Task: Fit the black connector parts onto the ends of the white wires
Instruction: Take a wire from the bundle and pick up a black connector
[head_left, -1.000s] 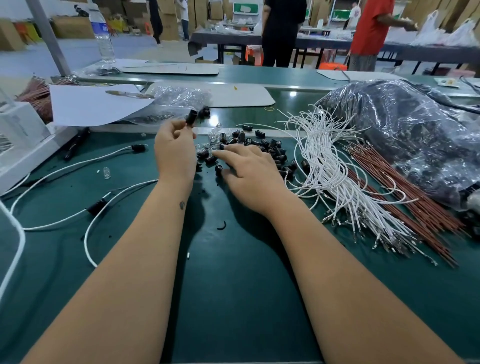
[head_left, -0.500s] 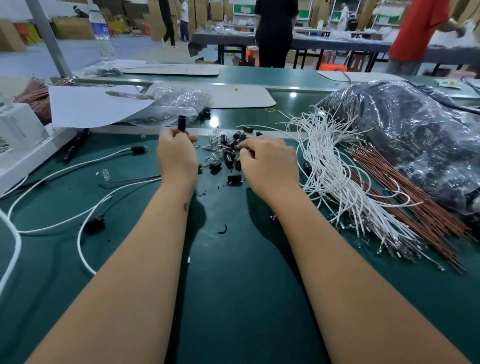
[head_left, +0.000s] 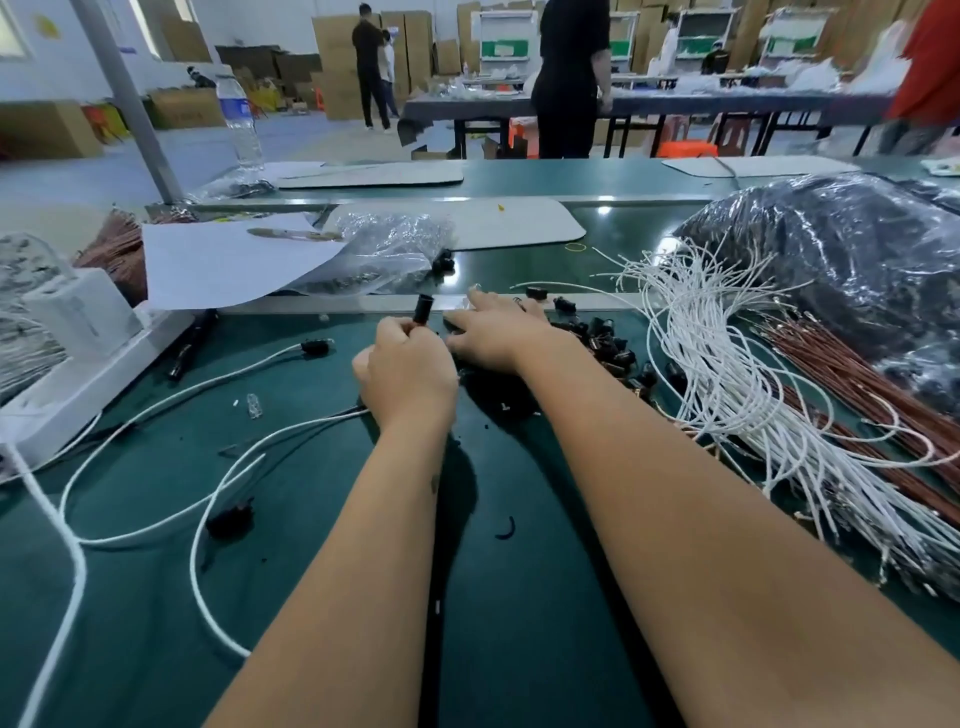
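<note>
My left hand pinches a small black connector part upright at its fingertips; a white wire runs out to the left from under that hand. My right hand lies flat, fingers stretched, on a heap of loose black connector parts on the green mat. A thick bundle of white wires with metal terminals lies to the right. Two white wires with black connectors fitted lie on the left.
A bundle of red-brown wires and a large dark plastic bag fill the right side. A white box, a paper sheet and a clear bag stand at the back left. People stand at far tables.
My right hand has slid forward and left across the connector heap, its fingers now stretched out. My left hand stays on the black part. The view has tilted up.
</note>
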